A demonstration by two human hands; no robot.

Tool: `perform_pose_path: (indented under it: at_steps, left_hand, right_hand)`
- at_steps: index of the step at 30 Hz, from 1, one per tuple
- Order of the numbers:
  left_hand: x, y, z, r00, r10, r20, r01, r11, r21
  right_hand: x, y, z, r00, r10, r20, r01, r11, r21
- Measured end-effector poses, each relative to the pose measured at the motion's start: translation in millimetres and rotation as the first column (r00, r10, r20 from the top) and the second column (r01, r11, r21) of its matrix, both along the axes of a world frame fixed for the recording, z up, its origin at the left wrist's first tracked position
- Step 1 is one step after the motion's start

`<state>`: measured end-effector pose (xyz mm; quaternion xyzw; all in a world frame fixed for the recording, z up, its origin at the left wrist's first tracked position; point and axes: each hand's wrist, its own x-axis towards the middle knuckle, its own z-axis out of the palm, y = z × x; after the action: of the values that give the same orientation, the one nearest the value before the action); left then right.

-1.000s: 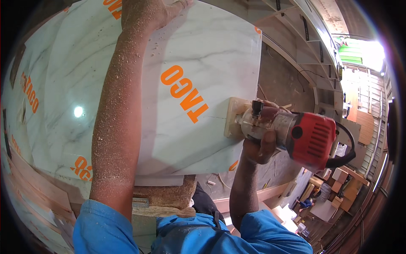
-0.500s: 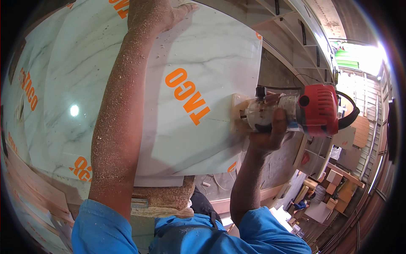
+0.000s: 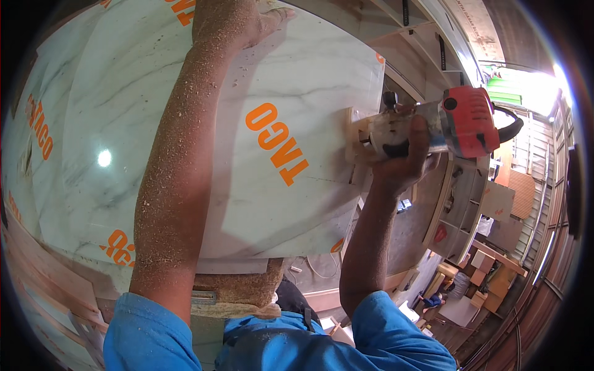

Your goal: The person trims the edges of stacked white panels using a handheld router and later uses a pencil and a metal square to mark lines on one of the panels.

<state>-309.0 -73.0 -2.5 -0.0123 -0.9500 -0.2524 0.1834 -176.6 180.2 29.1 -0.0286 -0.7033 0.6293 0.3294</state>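
Note:
My right hand (image 3: 405, 157) is wrapped round the body of a trim router (image 3: 473, 123) with a red motor housing. The router lies on its side, its pale base plate (image 3: 352, 133) against the right edge of a white, grey-veined marble-look panel (image 3: 297, 74). The panel's surface carries orange printing. My left arm, dusted with wood chips, reaches across the panel. At the far side my left hand (image 3: 238, 25) rests on the panel with its thumb stretched out; its other fingers are cut off by the picture's upper edge. The cutting bit cannot be made out.
Below the panel's near edge is a rough brown block (image 3: 238, 290). White shelved cabinet carcasses (image 3: 427, 37) stand at the far right. Boards (image 3: 55, 284) are stacked at lower left. Cartons and wood pieces (image 3: 482, 278) lie farther right, where another person (image 3: 433, 301) is partly visible.
My right hand has moved the router a little away from me along the panel's right edge, and its red end has tilted farther. My left hand stays nearly in place.

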Motion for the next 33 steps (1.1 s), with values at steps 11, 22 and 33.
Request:
perform_pose_path:
  at_steps: [11,22,33]
  left_hand:
    - [0,0,4,0.996,0.004,0.086,-0.002,1.000,-0.024]
    - [5,8,19,0.990,0.028,0.141,-0.030,0.999,0.018]
    - [-15,-2,-34,0.998,0.026,-0.053,-0.035,0.983,-0.179]
  right_hand:
    - [-33,4,-3,0.999,-0.044,0.032,0.046,0.997,-0.062]
    - [-39,13,-9,0.998,-0.068,0.010,0.068,0.998,0.016]
    - [-39,7,-7,0.991,-0.127,-0.035,0.130,0.987,0.097]
